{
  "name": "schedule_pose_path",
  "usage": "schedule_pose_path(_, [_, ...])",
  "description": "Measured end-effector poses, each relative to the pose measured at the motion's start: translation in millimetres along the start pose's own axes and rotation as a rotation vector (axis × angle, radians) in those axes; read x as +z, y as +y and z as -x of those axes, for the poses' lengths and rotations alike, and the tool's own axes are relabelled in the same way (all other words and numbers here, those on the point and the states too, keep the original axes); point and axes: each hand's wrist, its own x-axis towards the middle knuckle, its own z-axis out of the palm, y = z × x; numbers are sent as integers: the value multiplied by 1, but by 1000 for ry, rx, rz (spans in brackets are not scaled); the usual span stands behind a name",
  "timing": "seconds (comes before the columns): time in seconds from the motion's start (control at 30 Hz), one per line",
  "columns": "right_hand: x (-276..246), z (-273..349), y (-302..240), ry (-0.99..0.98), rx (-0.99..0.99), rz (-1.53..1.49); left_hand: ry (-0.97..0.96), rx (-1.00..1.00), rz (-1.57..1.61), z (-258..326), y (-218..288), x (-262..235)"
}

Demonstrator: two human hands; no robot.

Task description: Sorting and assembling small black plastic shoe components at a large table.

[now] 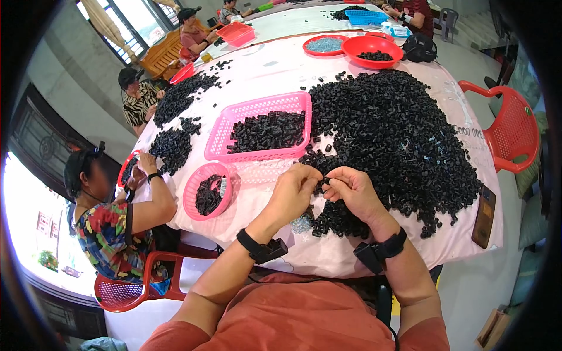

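My left hand (pixel 297 188) and my right hand (pixel 356 192) meet above the table, thumbs and fingertips pinched together. Between them is a small black plastic piece (pixel 325 182), mostly hidden by the fingers. Right behind and beside my right hand spreads a large heap of small black plastic pieces (pixel 392 128). Below my left hand lies a little pile of tiny clear bits (pixel 301 224). Beyond that hand stands a rectangular pink basket (pixel 257 156) part filled with black pieces. A round pink basket (pixel 188 199) to its left holds more black pieces and something pale.
A dark phone (pixel 483 217) lies at the right table edge, near a red plastic chair (pixel 515 126). Red basins (pixel 351 58) and a black cap (pixel 420 48) sit at the far side. A person in a patterned shirt (pixel 105 234) works at the left; others sit farther back.
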Motion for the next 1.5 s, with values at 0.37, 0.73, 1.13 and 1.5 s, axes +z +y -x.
schedule_pose_path(0.37, [0,2,-4,-67,27,-46,46,-149,179,-3,13,7])
schedule_pose_path(0.73, [-1,2,-6,-45,71,-178,88,-62,40,1,19,4])
schedule_pose_path(1.13, [0,3,-6,-67,18,-113,57,-172,170,3,22,3])
schedule_pose_path(1.5, [-2,2,-1,-77,0,-32,68,82,-101,4,25,2])
